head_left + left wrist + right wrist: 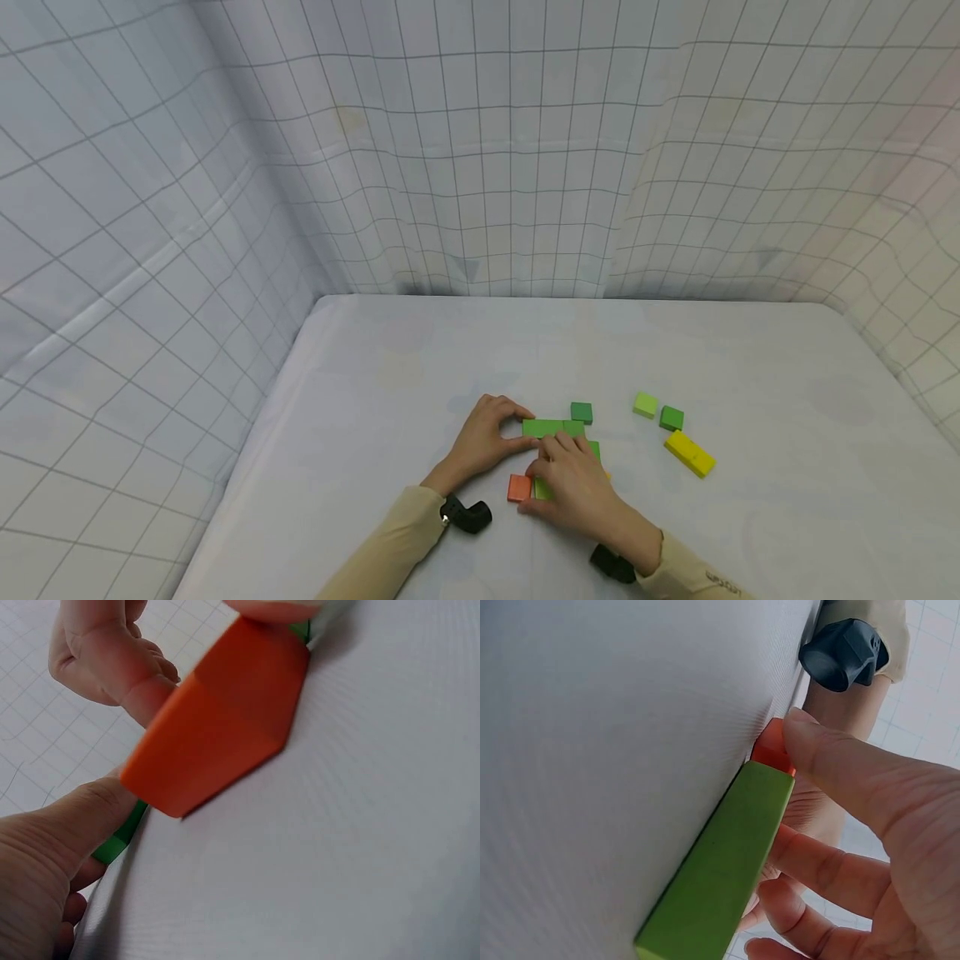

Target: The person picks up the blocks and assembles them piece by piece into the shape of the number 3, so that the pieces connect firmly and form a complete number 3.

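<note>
My left hand [483, 433] pinches the left end of a green block [542, 428], thumb on the near side and fingers on the far side. Another green block [573, 428] continues that row to the right. Lower down, my right hand [573, 487] holds an orange-red block [217, 720] between thumb and index finger. This block sits at the left end of a long light-green block [720, 847], which my right hand mostly covers in the head view. Part of a green block [595, 448] shows past the right knuckles.
Beyond the green row stands a dark green cube [581, 412]. Farther right lie a light-green cube [645, 405], a green cube [672, 418] and a slanted yellow block [690, 454]. Gridded white cloth [480, 167] hangs behind the white table [375, 375].
</note>
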The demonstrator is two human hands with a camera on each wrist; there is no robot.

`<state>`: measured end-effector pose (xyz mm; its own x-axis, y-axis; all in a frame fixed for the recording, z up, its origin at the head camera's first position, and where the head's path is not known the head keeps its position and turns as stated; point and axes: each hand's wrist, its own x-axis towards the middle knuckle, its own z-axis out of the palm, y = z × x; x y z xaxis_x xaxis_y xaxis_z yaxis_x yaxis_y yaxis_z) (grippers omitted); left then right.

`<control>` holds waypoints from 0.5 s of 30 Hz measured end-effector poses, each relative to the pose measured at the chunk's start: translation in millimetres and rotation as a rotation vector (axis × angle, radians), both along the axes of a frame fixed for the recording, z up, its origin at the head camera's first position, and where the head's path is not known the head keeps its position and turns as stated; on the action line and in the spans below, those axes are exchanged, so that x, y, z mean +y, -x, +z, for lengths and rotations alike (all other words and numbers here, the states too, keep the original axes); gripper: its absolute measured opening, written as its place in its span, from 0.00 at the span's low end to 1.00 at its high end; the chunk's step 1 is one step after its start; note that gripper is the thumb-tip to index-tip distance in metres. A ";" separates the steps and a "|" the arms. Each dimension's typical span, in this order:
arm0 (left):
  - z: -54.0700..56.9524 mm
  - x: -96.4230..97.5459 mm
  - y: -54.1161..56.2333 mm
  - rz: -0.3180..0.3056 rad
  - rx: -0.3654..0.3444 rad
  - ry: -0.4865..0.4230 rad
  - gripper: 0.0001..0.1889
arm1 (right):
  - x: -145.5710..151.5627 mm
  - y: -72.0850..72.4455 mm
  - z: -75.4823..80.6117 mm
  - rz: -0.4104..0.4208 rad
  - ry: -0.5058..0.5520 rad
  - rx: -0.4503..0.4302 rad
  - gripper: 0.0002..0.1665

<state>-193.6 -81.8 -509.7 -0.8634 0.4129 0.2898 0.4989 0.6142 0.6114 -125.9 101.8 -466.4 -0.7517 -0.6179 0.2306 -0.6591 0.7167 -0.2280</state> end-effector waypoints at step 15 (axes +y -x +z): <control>-1.3 0.2 0.6 0.003 -0.006 -0.006 0.19 | 0.1 1.1 -0.8 -0.034 -0.008 -0.006 0.23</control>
